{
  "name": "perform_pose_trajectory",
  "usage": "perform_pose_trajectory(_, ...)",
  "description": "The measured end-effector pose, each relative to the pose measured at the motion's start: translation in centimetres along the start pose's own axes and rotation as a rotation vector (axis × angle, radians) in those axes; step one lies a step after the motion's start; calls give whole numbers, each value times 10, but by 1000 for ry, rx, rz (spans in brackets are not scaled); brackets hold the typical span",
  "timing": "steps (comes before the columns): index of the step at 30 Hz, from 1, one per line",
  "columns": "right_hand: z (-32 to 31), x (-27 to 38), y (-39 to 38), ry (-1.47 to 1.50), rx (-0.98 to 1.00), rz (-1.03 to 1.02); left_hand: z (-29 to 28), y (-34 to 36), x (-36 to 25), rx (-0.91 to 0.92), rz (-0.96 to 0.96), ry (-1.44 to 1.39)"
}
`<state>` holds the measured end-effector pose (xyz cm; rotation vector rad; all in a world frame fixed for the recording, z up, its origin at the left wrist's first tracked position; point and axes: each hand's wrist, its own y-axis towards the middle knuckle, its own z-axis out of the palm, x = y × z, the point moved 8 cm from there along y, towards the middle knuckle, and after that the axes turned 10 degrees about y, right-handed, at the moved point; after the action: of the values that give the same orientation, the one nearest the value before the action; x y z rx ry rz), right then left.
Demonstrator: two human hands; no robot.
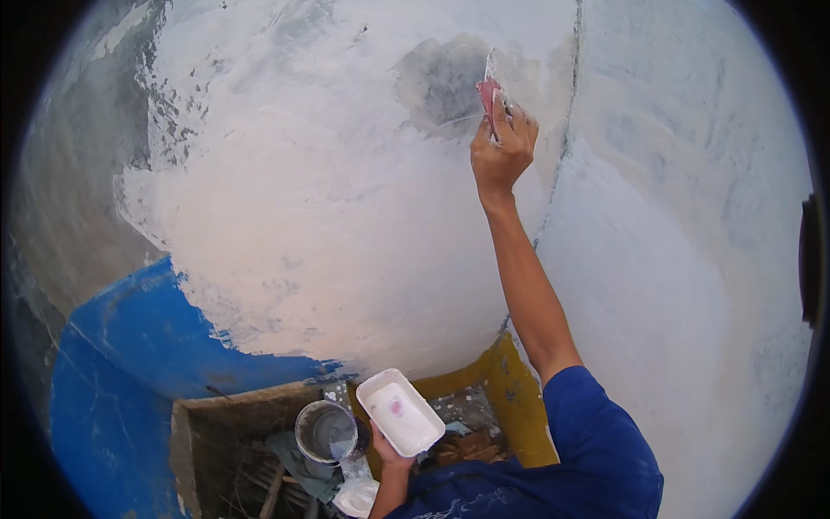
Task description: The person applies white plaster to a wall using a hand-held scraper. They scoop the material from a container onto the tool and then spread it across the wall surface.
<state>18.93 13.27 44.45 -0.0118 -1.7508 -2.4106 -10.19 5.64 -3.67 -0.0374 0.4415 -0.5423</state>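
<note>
My right hand [505, 152] is raised high on the wall, its fingers closed around a reddish putty knife [488, 92] smeared with white paste. Seen nearly edge-on, the tool is against or very close to the wall [346, 190], beside a grey patch [445, 85] in the white coat. Low in front of me, my left hand [391, 451] grips a white rectangular plastic tub [401, 413] by its near side. White paste coats the inside of the tub, with a pinkish spot in it. The left fingers under the tub are mostly hidden.
A bucket [327, 431] with greyish contents stands left of the tub. Below are a concrete trough [194, 467] holding sticks and cloth, a white plastic bag [356, 496] and scraps of wood [474, 447]. A wall corner [564, 164] runs just right of my right hand.
</note>
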Motion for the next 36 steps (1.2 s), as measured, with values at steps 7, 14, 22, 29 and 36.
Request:
perform_pose_trajectory(7, 11, 71, -68, 284, 393, -98, -2, 0, 2, -7, -50, -16)
perform_pose_trajectory(14, -50, -86, 25, 160, -47, 222, 6, -7, 6, 8, -52, 0)
perform_pose_trajectory(22, 3, 28, -33, 162, 122, -21, -9, -7, 8, 53, -57, -15)
perform_pose_trajectory(29, 1, 78, -40, 530, 156, 97, -6, -7, -2, -7, -14, 18)
perform_pose_trajectory(36, 0, -37, -5, -67, 18, 95, -2, -13, -3, -21, 8, -6)
